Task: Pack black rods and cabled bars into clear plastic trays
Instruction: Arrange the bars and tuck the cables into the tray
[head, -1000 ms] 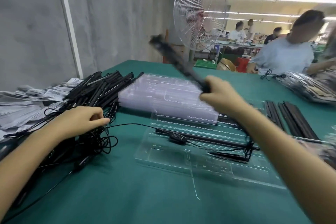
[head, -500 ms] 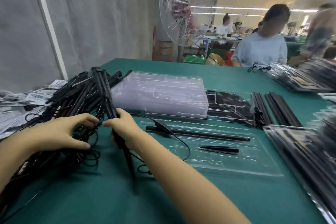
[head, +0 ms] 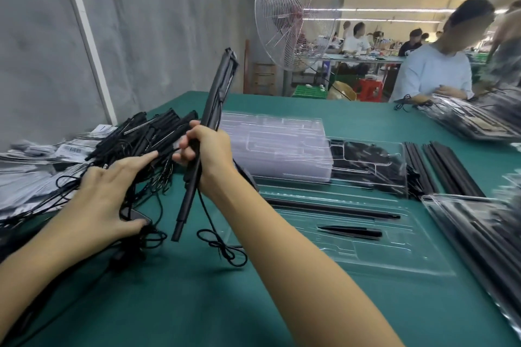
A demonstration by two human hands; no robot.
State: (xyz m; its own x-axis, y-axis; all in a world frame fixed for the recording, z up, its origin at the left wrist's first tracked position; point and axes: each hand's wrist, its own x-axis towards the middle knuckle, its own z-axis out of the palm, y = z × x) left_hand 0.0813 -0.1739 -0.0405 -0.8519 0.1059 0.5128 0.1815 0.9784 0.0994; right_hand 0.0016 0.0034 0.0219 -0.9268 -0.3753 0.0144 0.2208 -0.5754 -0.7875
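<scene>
My right hand [head: 210,153] grips a black cabled bar [head: 215,98] around its middle and holds it almost upright, top end leaning right. Its thin cable [head: 222,248] hangs down in a knotted loop on the green table. My left hand [head: 112,194] lies with straight fingers on the tangled pile of cabled bars [head: 146,135], thumb on a dark part among the cables. An open clear tray [head: 394,262] lies right of my right arm, holding one long black rod [head: 332,209] and a short black piece [head: 352,231].
A stack of clear trays [head: 276,146] stands behind the open one, next to a tray with black contents [head: 372,166]. Loose black rods [head: 442,169] and filled trays [head: 479,236] lie at the right. Paper leaflets [head: 28,160] are at the left; a fan [head: 296,11] and a person [head: 434,70] are beyond the table.
My right hand has raised the cabled bar from low over the pile to nearly upright. My left hand's fingers have straightened on the pile.
</scene>
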